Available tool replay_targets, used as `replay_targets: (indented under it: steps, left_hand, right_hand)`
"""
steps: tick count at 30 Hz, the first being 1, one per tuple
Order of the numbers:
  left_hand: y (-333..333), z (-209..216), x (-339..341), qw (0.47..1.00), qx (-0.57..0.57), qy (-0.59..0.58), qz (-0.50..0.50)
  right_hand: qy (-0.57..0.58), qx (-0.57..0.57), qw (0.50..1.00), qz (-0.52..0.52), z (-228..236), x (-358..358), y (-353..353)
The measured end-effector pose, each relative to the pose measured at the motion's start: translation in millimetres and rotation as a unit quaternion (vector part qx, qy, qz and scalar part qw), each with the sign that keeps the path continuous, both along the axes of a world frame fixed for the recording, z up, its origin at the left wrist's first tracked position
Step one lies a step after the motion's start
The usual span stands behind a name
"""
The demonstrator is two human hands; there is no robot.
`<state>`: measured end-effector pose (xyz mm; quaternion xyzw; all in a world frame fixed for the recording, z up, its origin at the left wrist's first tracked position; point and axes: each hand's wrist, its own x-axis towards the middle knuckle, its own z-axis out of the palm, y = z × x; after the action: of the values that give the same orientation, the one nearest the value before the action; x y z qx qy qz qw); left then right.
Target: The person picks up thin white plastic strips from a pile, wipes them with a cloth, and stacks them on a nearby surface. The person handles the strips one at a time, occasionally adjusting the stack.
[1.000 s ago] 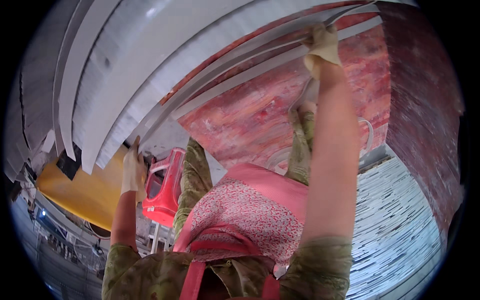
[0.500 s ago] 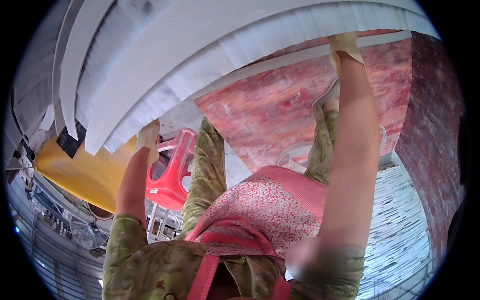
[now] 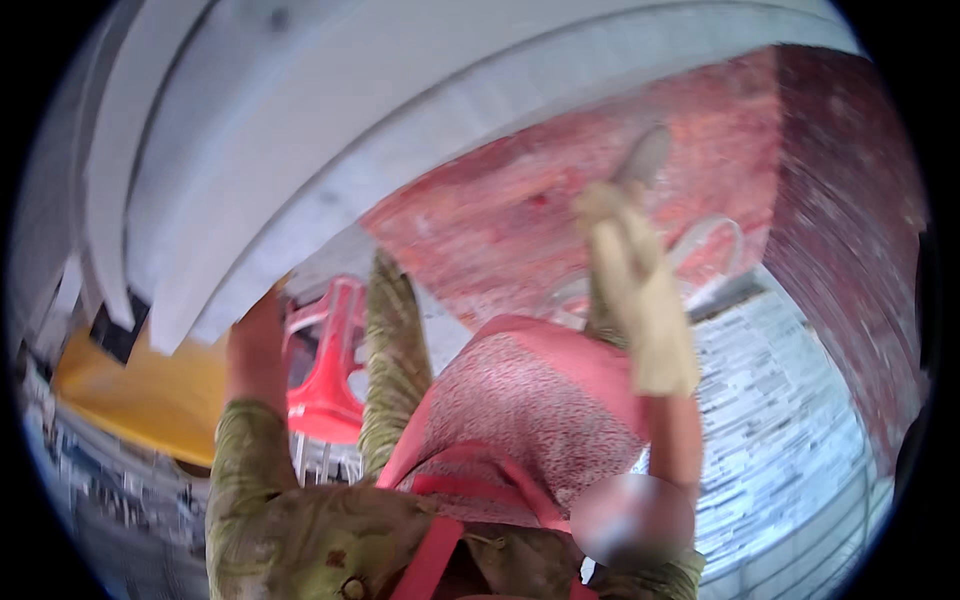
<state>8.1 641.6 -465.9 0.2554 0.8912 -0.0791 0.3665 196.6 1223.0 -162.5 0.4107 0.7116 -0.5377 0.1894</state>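
A big white-grey marbled panel (image 3: 330,160) with pale edge strips fills the upper left, its edges bent by the lens. My left forearm reaches up to its lower edge, and my left hand (image 3: 262,305) is mostly hidden there, its fingers out of sight. To the right, my right hand (image 3: 635,290) wears a beige work glove and hangs apart from the panel, in front of my leg. Motion smears its fingers, and I can make out nothing in them. Behind it lies a red marbled sheet (image 3: 500,225).
A red plastic stool (image 3: 335,375) stands beside my leg. Yellow material (image 3: 140,395) spreads at the left. A dark red marbled surface (image 3: 850,210) rises at the right, with a blue-white streaked surface (image 3: 770,400) below it. A pale looped strip (image 3: 715,240) lies near my foot.
My right hand has left the panel's edge and come down toward my body. My left hand stays at the lower edge. The view has shifted slightly.
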Motion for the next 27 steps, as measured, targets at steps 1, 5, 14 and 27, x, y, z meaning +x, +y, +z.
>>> replay_targets:
  steps: [1,5,14,27]
  left_hand:
    - [-1.9,-8.4,3.2,1.000,0.003,0.005,0.003]
    - [8.2,-27.1,0.0,1.000,0.008,0.007,-0.019]
    - [51.0,-33.7,-9.2,0.991,0.020,0.049,-0.123]
    - [51.7,-0.6,4.6,0.986,-0.063,0.130,-0.082]
  right_hand:
    - [0.004,-0.041,0.999,-0.015,15.6,1.7,-9.0]
    - [0.037,-0.198,0.974,-0.104,36.0,-9.3,-39.9]
    - [0.104,-0.105,0.988,-0.052,-3.9,-3.0,-53.6]
    - [0.026,-0.141,0.990,0.010,-4.9,-20.3,-53.7]
